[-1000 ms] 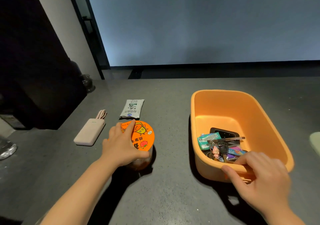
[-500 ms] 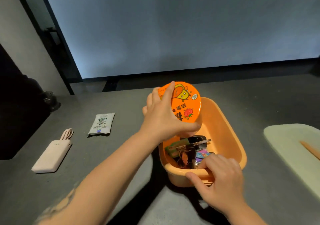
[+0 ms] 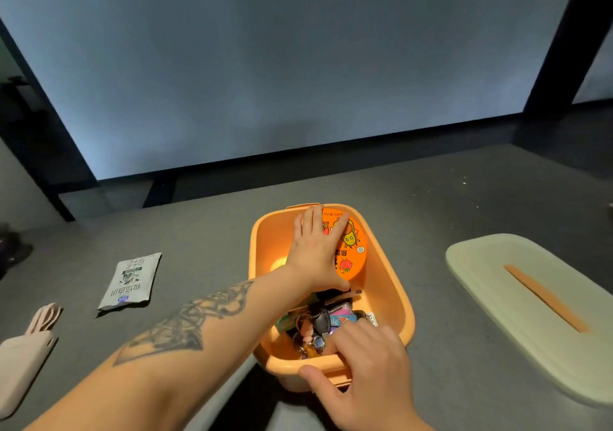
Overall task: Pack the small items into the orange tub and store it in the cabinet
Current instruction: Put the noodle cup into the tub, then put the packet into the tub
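Note:
The orange tub stands on the grey table in the middle of the view. My left hand reaches into its far end and lies over an orange-lidded snack cup, which is tilted against the far wall. Keys, cards and other small items fill the tub's near end. My right hand grips the tub's near rim, thumb outside and fingers inside. A white sachet and a pink power bank with its cable lie on the table to the left.
A pale green lid with an orange strip lies to the right of the tub. A large lit screen or wall rises behind the table's far edge. Dark furniture stands at the far left.
My left hand lifted the orange-lidded cup from the table, carried it right and lowered it into the tub's far end. My right hand stayed on the tub's near rim. The view shifted right.

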Available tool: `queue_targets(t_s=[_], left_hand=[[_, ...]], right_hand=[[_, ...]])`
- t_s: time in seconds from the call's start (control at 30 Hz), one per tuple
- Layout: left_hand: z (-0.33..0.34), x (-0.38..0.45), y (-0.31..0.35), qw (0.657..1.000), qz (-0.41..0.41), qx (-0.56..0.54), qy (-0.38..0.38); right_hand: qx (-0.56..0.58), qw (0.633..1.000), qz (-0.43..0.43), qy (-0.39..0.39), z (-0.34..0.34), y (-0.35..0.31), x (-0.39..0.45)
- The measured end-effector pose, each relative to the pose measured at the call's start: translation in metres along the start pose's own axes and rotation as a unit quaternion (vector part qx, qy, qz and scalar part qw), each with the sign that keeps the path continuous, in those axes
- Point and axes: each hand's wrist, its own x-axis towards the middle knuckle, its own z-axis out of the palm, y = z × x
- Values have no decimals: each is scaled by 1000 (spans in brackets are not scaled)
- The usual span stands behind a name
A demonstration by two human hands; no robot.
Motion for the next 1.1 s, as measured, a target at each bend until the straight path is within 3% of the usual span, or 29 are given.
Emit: queue_targets(t_s=[0.17, 0.3, 0.4, 0.6, 0.77, 0.83, 0.9, 0.93, 1.03, 1.1], left_hand=[[-4, -6, -15, 1000, -5, -7, -24], [-11, -7, -29, 993, -24, -61, -100], [-11, -4, -23, 988, 5, -66, -142], [0, -5, -15, 986, 62, -67, -137], [-5, -8, -4, 982, 19, -136, -131], [-15, -11, -3, 952, -28, -270, -138], [-31, -20, -8, 884, -70, -439, -143], [-39, -27, -14, 874, -75, -465, -122], [-59, -54, -48, 938, -51, -341, 34], [-66, -74, -83, 939, -93, -307, 125]], right_hand=[[3, 1000, -20, 23, -1, -1, 1], [3, 999, -31, 37, -2, -2, 2], [-3, 999, -28, 30, -3, -3, 2], [-4, 1000, -21, 19, -1, -2, 2], [-1, 1000, -27, 14, -2, -1, 2], [-1, 999, -31, 13, -2, -2, 2], [-6, 999, -32, 10, -3, -2, 2], [-7, 999, -34, 11, -3, -2, 3], [-7, 998, -57, 8, -3, 1, 8], [-15, 998, -65, -17, -4, 2, 11]])
